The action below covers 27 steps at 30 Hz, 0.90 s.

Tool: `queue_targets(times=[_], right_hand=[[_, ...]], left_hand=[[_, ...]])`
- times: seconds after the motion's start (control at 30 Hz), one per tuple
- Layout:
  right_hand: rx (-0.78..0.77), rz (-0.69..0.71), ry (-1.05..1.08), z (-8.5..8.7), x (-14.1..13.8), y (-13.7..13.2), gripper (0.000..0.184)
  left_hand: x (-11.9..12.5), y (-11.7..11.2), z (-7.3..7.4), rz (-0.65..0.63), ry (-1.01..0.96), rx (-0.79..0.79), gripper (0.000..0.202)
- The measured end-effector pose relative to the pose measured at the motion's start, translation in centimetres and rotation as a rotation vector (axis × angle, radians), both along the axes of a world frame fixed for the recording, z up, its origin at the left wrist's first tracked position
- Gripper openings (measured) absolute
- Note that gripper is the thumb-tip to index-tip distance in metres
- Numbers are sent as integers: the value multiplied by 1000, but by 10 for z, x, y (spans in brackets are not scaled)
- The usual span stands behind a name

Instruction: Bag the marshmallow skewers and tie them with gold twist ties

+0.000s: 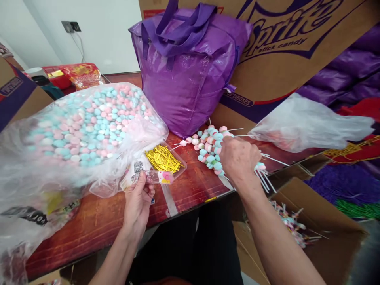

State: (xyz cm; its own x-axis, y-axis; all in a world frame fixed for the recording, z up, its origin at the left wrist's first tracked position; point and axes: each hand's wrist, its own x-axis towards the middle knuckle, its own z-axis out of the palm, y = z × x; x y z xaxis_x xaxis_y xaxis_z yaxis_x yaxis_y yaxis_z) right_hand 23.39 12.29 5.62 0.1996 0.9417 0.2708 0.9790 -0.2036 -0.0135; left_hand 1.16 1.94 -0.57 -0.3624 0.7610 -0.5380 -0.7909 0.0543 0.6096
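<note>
My left hand (pixel 139 198) pinches a narrow clear plastic wrapper (pixel 152 177) with a pink and yellow print at its end. The wrapper overlaps the near edge of a shallow clear tray (pixel 184 163) of gold twist ties (pixel 164 159). On the right, my right hand (pixel 240 158) is curled down into a pile of marshmallow sticks (pixel 210 144), pink, blue and white pieces threaded on thin white sticks. Its fingertips are hidden behind the hand. Several white sticks jut out to the right of it.
A large clear bag of loose marshmallows (pixel 89 126) lies on the left of the red-brown table (pixel 97 221). Behind stand a purple zip bag (pixel 190 75) and a printed carton (pixel 267 75). A white plastic bag (pixel 308 122) lies right; below, an open box (pixel 332 221) holds wrapped sticks.
</note>
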Motion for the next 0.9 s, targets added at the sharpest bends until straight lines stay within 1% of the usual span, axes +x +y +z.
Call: queue_targets(times=[0.07,0.13,0.2,0.3,0.33,0.4,0.47,0.57,0.73,0.8,0.9], right_hand=[[23,-48,27,-7,7,-1,30],[116,-90,111,-15,16,-11,31],[245,-90,274,-23,23,-30,29],[416,26,643,-34,28,-70,25],[414,61,774,-38,27,-84,25],[360,120,996,-44,23,-109,25],[308,164,1106,-48,17,-128,22],[297,216,1114,-49,11,-141,18],[337,323,1040,-48,12,-144,12],[338,345,997,-47,15,-144,12],[331,340,965,-48,20,-145,13]], left_hand=[[-2,0,-1,-27,-39,-25,31],[-4,1,-1,-45,-77,-68,19],[-7,3,0,-50,-113,-111,12],[-9,5,3,-53,-148,-152,15],[-8,5,4,-57,-157,-163,16],[-7,6,7,-58,-175,-186,17],[-5,6,9,-55,-194,-198,17],[-1,6,10,-60,-198,-193,15],[4,3,10,-75,-153,-181,13],[3,3,9,-86,-150,-168,11],[0,3,7,-109,-165,-174,11]])
